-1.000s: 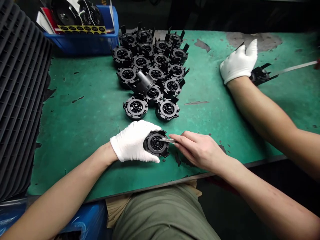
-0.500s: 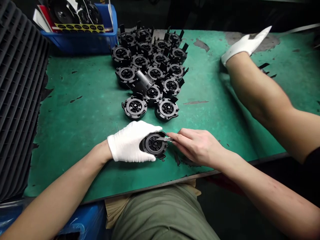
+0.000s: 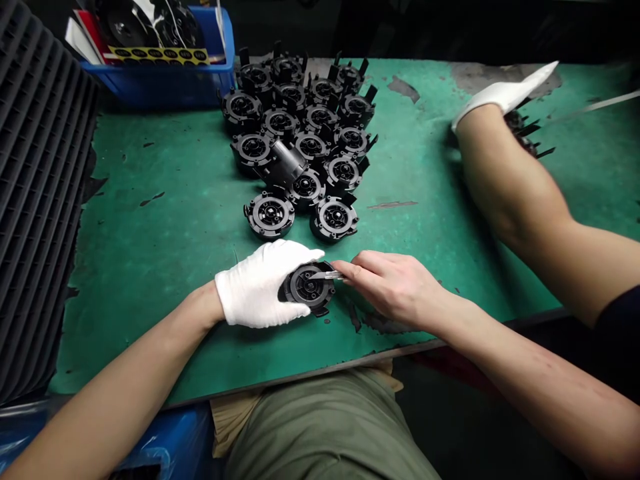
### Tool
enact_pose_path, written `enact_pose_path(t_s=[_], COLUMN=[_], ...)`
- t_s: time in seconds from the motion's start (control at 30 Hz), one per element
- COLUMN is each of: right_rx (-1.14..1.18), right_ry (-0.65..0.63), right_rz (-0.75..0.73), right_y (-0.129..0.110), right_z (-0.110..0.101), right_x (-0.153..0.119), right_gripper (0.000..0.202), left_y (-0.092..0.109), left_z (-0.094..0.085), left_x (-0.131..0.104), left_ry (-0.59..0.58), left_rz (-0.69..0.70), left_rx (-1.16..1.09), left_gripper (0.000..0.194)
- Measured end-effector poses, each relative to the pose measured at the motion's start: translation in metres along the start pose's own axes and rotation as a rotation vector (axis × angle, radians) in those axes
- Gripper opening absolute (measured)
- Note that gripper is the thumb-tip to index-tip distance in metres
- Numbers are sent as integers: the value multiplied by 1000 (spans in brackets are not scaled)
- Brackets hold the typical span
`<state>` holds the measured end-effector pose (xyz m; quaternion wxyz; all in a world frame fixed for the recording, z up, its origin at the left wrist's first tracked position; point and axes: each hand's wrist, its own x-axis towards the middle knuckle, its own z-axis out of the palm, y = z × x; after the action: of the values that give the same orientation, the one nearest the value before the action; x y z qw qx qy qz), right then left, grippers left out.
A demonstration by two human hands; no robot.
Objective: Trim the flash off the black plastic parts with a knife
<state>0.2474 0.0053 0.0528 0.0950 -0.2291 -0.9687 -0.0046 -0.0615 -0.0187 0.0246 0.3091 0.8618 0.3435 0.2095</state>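
Observation:
My left hand point(image 3: 270, 285), in a white glove, is wrapped round the left side of a round black plastic housing point(image 3: 323, 303) on the table. Thumb and fingers grip its rim. Bare, my right hand point(image 3: 387, 283) pinches a thin metal blade point(image 3: 327, 275), which looks like a utility knife; the handle is hidden in the fingers. The blade's tip reaches over the housing's centre; whether it touches cannot be made out. Just beyond my hands stand two similar housings point(image 3: 271, 215), with several more grouped behind them.
A dark cylindrical piece point(image 3: 289, 159) lies tilted on the grouped housings. At the back left stands a blue bin point(image 3: 165, 87) with parts in it. Ribbed dark trays point(image 3: 45, 167) rise at the left edge. A co-worker's gloved hand point(image 3: 505, 97) and arm reach across the right side.
The knife blade has shifted slightly upward and left over the housing, with my right hand. My left hand stays put. The co-worker's gloved hand has moved a little to the right.

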Motion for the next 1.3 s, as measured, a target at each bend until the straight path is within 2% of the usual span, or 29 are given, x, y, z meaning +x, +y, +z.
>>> enact_pose_path(t_s=[0.43,0.57,1.03,1.3], right_rx=[-52,-35,-41,-23], right_ry=[-60,-84,-128,-130], right_rz=[-71,-71,-63,-26], right_y=[3,3,-1,-7], right_z=[-13,-14,-18,-17], right_x=[6,6,4,-1], right_gripper=[39,42,33,43], left_y=[-1,-1,2,3], left_z=[0,0,-3,-5], left_x=[1,2,5,6], left_ry=[-3,-1,12,6], left_rz=[0,7,12,0], left_rx=[-9,-11,-26,-32], left_gripper=[81,80,74,70])
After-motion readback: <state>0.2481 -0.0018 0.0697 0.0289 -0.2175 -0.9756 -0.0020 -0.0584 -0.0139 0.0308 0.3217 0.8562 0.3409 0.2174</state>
